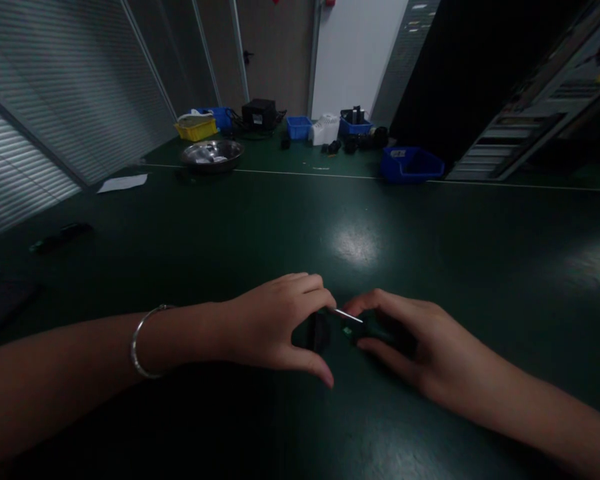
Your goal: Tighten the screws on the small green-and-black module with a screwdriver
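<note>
My left hand [280,323] and my right hand [405,340] meet low over the dark green table [360,227], near its front. The left fingers curl around a small black part [319,331]. Between thumb and fingers, the right hand pinches a small dark piece with a green spot [349,330] and a thin bright metal strip [347,315] along its top. The two pieces are close together, nearly touching. A silver bangle [143,340] is on my left wrist. Much of both pieces is hidden by fingers.
At the back stand a steel bowl [211,155], a yellow bin [196,128], several blue bins [410,165], a black box [259,113] and a white device [325,129]. A paper sheet [123,182] and a dark tool [63,237] lie left. Blinds cover the left wall.
</note>
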A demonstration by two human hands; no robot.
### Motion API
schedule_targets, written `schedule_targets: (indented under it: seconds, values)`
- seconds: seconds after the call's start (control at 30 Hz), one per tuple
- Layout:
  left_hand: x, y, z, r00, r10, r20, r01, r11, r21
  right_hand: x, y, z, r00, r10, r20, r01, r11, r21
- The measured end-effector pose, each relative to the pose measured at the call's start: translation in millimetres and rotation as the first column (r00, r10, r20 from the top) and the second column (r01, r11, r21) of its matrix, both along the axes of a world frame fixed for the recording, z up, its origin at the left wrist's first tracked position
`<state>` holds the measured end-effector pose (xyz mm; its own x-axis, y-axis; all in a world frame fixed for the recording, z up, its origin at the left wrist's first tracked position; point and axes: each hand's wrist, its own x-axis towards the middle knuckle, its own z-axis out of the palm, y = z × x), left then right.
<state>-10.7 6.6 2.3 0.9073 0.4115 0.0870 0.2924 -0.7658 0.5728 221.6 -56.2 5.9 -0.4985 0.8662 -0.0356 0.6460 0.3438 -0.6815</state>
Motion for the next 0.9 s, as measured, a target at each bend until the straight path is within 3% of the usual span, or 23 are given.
schedule_targets:
  seconds: [0.2,0.3,0.4,0.5,0.57,0.67,0.9]
  values:
    - [1.1,-0.6,0.5,0.999,0.039,0.002,-0.039,0.999,-0.028,-0.2,1.0,-1.5,0.999,0.011,0.046,-0.01,1.0,-0.007]
    - [1.0,-1.8,1.3,0.994,0.106,0.03,-0.1,0.984,-0.149,0.0,0.5,0.0,1.0,-0.003,-0.003,0.003,0.999,0.039]
    - [1.7,-4.6,-1.2,0.969,0.227,0.096,-0.174,0.905,-0.388,-0.1,-0.7,1.9,0.985,-0.123,-0.119,0.142,0.976,0.166]
    - [4.3,-8.3,-6.0,0.942,0.29,0.17,-0.138,0.795,-0.591,-3.2,-3.3,4.5,0.941,-0.228,-0.252,0.297,0.912,0.284]
    - [6.7,-10.8,-8.0,0.933,0.303,0.195,-0.101,0.74,-0.665,-7.7,-6.2,6.2,0.918,-0.218,-0.33,0.322,0.898,0.301]
    - [10.1,-14.2,-6.6,0.917,0.325,0.23,-0.076,0.71,-0.7,-16.0,-10.8,8.3,0.899,-0.16,-0.406,0.288,0.917,0.276]
    - [14.7,-19.7,3.1,0.875,0.376,0.304,-0.068,0.719,-0.692,-23.8,-15.7,8.7,0.899,-0.097,-0.428,0.218,0.945,0.244]
